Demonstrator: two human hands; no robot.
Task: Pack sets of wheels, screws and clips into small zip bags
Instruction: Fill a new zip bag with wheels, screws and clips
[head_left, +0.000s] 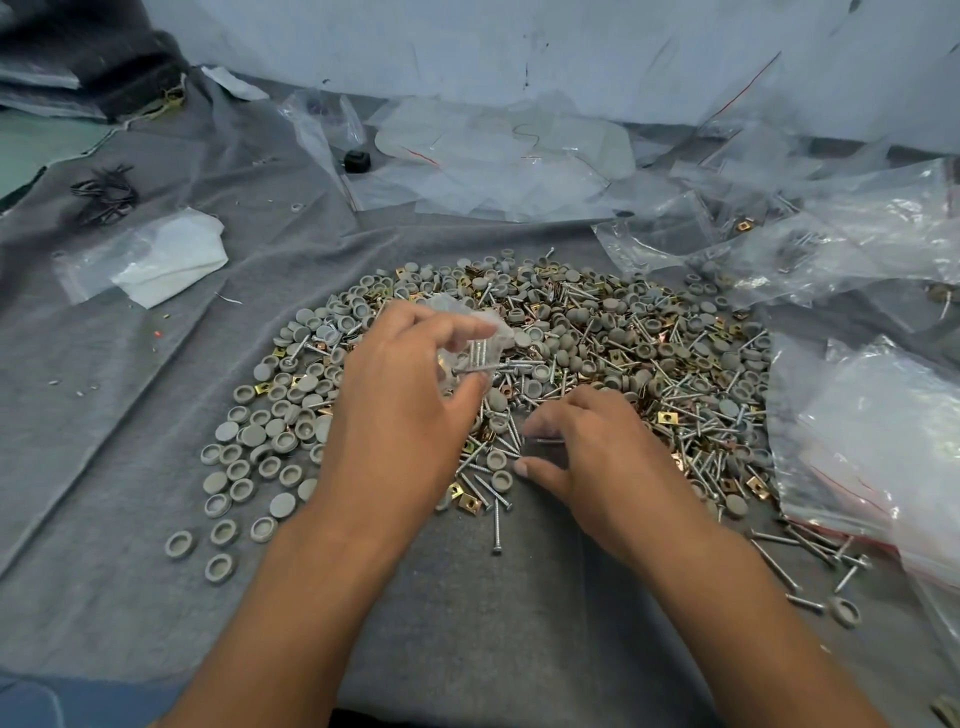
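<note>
A broad heap of grey round wheels (244, 434), silver screws (675, 387) and brass clips (470, 503) lies on the grey cloth (467, 623). My left hand (400, 410) holds a small clear zip bag (470, 338) above the heap, its fingers pinching the bag, and a few screws show inside it. My right hand (587, 447) hovers low over the heap's near edge and pinches one screw (545, 440) between thumb and fingers.
Filled and empty clear bags (857, 431) pile up along the right side and at the back (493, 156). A white folded bag (166, 257) and black wire loops (106, 195) lie at the left. Loose screws (810, 551) scatter at the near right.
</note>
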